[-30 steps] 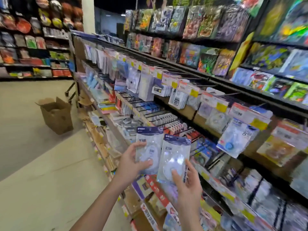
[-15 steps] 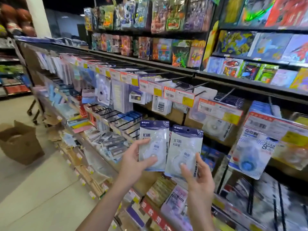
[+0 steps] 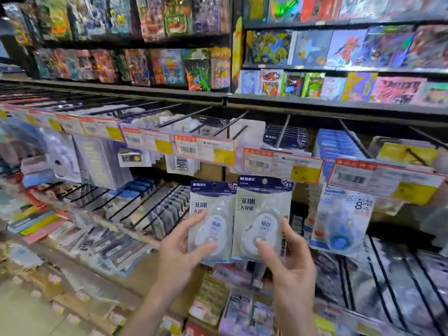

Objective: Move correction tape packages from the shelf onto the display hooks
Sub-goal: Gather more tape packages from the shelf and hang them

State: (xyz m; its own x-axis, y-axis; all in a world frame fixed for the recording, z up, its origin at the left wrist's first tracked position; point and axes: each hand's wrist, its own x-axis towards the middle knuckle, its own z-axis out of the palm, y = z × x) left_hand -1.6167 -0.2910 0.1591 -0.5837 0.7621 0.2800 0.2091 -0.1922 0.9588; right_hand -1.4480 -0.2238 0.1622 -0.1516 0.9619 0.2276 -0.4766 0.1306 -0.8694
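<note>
Both hands are holding packs, the left hand pinching one correction tape pack and the right hand the other pack, side by side just under the hooks (neither is hung yet).

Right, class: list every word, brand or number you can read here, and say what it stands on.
"M&G": header of the left package.
"30米": left package and right package.
"8": hanging blue package.
Price tags: blurred, unreadable.
Left hand and right hand: no text.
</note>
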